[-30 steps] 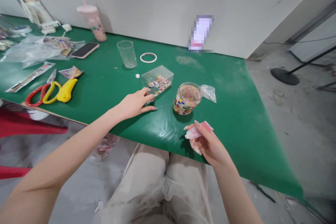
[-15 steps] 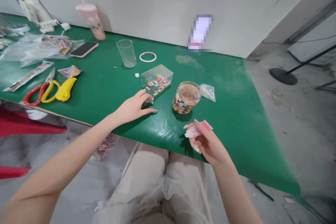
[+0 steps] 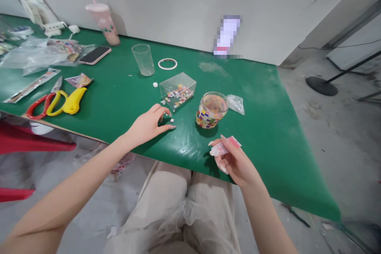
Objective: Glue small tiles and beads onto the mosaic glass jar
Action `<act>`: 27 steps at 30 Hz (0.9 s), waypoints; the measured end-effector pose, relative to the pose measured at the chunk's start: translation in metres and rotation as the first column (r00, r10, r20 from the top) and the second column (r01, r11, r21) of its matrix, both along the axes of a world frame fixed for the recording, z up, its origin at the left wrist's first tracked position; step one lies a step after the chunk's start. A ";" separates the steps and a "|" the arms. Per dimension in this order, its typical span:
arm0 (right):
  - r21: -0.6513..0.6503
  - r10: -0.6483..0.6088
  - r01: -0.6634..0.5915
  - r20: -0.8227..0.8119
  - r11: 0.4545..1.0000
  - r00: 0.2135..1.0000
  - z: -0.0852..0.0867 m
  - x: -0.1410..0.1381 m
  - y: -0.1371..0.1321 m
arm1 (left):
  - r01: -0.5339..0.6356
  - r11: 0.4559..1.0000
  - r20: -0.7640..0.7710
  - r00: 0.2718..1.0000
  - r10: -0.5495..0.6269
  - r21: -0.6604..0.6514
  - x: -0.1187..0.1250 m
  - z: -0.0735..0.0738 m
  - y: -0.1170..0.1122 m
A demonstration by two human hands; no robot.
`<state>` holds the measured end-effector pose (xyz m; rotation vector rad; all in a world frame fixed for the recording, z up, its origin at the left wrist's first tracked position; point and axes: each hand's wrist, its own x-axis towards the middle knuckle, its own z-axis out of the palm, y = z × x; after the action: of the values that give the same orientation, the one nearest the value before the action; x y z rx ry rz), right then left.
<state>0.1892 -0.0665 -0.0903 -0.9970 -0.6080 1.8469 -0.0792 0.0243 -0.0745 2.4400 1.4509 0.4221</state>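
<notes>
The left hand (image 3: pixel 150 124) has drawn back slightly from the clear box (image 3: pixel 171 87), thumb and fingers parted; a small tile (image 3: pixel 172 120), now singled out, lies by its fingertips, contact unclear. The right hand (image 3: pixel 235 160) grips a tube (image 3: pixel 219 150), the mosaic jar (image 3: pixel 208 119) just beyond it.

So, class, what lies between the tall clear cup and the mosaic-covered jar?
In the head view, a clear box with small coloured tiles inside lies between the tall clear cup and the mosaic-covered jar.
</notes>
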 end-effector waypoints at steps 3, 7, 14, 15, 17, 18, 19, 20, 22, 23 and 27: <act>-0.001 0.004 -0.004 -0.004 1.000 1.000 0.000 0.000 -0.001 | 0.024 0.991 -0.077 0.997 -0.014 0.134 -0.002 -0.007 0.002; 0.003 0.000 0.000 -0.010 1.000 1.000 0.000 0.000 0.000 | 0.109 0.946 -0.155 0.986 -0.064 0.306 -0.002 -0.018 0.011; 0.004 0.002 -0.002 -0.011 1.000 1.000 -0.001 0.000 0.000 | 0.148 0.964 -0.066 0.988 -0.137 0.223 0.006 -0.020 -0.001; 0.001 0.003 -0.003 -0.011 1.000 1.000 -0.001 0.000 0.000 | 0.150 0.967 -0.042 0.989 -0.144 0.207 0.008 -0.019 -0.006; -0.007 0.001 -0.001 -0.009 1.000 1.000 -0.002 0.001 0.000 | 0.135 0.969 -0.014 0.991 -0.135 0.209 0.010 -0.016 -0.013; -0.009 -0.001 0.001 -0.010 1.000 1.000 -0.002 0.001 0.000 | 0.118 0.968 -0.019 0.993 -0.117 0.223 0.010 -0.014 -0.016; -0.011 -0.002 0.002 -0.011 1.000 1.000 -0.002 0.001 0.000 | 0.106 0.965 -0.043 0.994 -0.099 0.241 0.011 -0.012 -0.017; -0.012 -0.004 0.003 -0.012 1.000 1.000 -0.002 0.001 0.000 | 0.106 0.960 -0.088 0.992 -0.085 0.258 0.011 -0.010 -0.017; -0.013 -0.003 0.003 -0.014 1.000 1.000 -0.002 0.001 0.000 | 0.153 0.949 -0.231 0.969 -0.089 0.275 0.012 -0.007 -0.014; -0.012 -0.003 0.003 -0.014 1.000 1.000 -0.002 0.001 0.000 | 0.198 0.943 -0.304 0.946 -0.113 0.268 0.013 -0.005 -0.012; -0.001 -0.004 0.004 0.002 1.000 1.000 -0.001 0.000 0.000 | 0.352 0.912 -0.425 0.873 -0.239 0.210 0.020 -0.006 0.001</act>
<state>0.1894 -0.0665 -0.0917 -0.9996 -0.6060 1.8426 -0.0594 0.0257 -0.0809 3.0591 1.1688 0.0714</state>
